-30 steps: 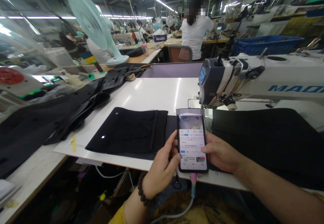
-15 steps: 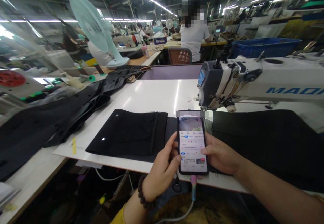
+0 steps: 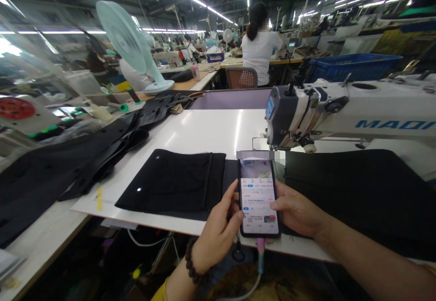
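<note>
Both my hands hold a smartphone (image 3: 258,197) upright over the near edge of the white sewing table (image 3: 204,128). My left hand (image 3: 218,230), with a bead bracelet at the wrist, grips its left side, thumb near the lit screen. My right hand (image 3: 296,210) wraps its right side, thumb resting on the screen. A cable (image 3: 260,255) hangs from the phone's bottom. Black fabric with snap studs (image 3: 177,178) lies flat on the table just left of the phone. More black fabric (image 3: 350,187) spreads to the right.
A white sewing machine (image 3: 340,110) stands at the right rear. A pile of black garments (image 3: 68,155) covers the left bench beside a teal fan (image 3: 131,42). A person in a white shirt (image 3: 260,49) sits ahead with their back turned, near a blue crate (image 3: 354,62).
The view has tilted up slightly, so the phone and hands sit a little lower in frame. The page on the phone screen has scrolled. Both hands keep their grip.
</note>
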Tool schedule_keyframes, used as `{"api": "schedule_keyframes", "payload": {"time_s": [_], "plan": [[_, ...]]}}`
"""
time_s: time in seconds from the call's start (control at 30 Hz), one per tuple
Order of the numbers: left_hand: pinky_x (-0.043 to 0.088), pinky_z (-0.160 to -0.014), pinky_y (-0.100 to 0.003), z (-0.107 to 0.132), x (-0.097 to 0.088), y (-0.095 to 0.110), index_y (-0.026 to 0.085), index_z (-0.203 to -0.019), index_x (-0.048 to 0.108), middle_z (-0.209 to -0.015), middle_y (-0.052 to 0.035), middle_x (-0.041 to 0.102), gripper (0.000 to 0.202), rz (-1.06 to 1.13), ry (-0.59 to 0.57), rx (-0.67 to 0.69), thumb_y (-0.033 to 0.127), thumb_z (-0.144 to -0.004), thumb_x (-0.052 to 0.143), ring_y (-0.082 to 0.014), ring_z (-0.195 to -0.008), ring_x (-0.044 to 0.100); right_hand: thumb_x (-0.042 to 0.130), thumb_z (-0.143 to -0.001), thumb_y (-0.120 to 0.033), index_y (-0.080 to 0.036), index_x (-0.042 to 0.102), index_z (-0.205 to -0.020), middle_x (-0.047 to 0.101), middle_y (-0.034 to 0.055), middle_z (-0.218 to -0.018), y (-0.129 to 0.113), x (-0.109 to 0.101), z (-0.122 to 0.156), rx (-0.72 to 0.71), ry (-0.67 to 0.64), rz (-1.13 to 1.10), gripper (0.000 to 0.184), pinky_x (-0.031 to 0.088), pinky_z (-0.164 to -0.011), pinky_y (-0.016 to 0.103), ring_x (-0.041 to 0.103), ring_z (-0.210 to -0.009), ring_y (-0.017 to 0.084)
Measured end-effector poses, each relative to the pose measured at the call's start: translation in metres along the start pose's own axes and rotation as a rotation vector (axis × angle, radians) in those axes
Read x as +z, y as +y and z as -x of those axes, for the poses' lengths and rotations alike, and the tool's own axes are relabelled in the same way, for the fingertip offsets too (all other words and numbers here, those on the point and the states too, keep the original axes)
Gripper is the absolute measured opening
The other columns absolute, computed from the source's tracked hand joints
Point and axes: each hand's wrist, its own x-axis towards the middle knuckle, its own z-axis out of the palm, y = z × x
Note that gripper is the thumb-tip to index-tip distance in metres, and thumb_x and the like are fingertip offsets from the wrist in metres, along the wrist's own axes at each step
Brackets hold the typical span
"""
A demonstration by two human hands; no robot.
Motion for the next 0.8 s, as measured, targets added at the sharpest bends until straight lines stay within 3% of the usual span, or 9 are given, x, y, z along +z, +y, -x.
{"api": "schedule_keyframes", "payload": {"time_s": [0.8], "plan": [[0.045,-0.082,-0.031,0.0011,0.0005,-0.0013,0.021,-0.139,0.020,-0.102,-0.0056,0.053,0.054,0.005,0.000,0.003,0.024,-0.089,0.042,-0.0147,-0.083,0.053,0.057,-0.062,-0.008,-0.019,0.054,-0.108,0.066,0.0079,-0.105,0.0000,-0.0006,-0.0010,0.004,0.013,-0.005,0.048,0.042,-0.089,0.046,0.060,-0.098,0.025]]}}
